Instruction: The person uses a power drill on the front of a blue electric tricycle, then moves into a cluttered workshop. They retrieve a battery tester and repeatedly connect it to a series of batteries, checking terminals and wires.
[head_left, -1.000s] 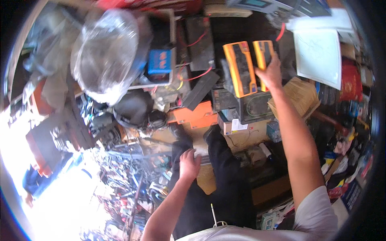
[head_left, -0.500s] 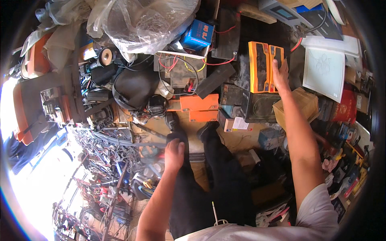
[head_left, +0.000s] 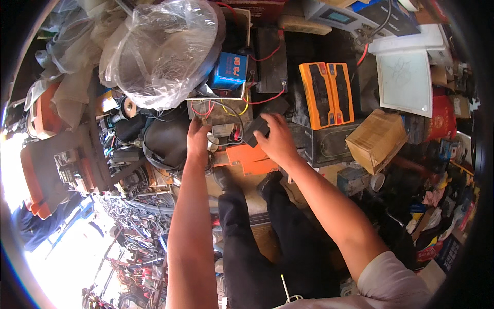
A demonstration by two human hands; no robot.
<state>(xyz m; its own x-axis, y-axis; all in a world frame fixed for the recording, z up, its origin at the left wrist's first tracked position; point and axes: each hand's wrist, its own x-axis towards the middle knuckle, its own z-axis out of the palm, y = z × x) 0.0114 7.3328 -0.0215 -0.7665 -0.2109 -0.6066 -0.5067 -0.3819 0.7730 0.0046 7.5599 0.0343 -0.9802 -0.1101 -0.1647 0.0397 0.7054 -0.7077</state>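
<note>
My right hand (head_left: 280, 139) is closed around the near end of a long black block (head_left: 254, 129). The block lies slanted over the dark things right of a grey battery-like box (head_left: 225, 114). My left hand (head_left: 197, 139) is at the left edge of that grey box, by thin red wires (head_left: 202, 110). Its fingers are drawn together, and whatever they hold is too small to make out. A dark cable loops over the box between my hands. Just nearer lie orange boxes (head_left: 252, 158). Two orange-and-black batteries (head_left: 325, 98) stand side by side on a black case, right of my right hand.
A clear plastic bag (head_left: 164, 51) bulges at the far left, beside a blue box (head_left: 230, 71). At right are a brown carton (head_left: 376, 140) and a white panel (head_left: 405, 82). Tangled tools and wires (head_left: 134, 226) crowd the left. My legs extend forward below the orange boxes.
My right hand has left the orange-and-black batteries and moved left onto the black block. My left hand has moved forward from above my leg to the grey box. The view has shifted.
</note>
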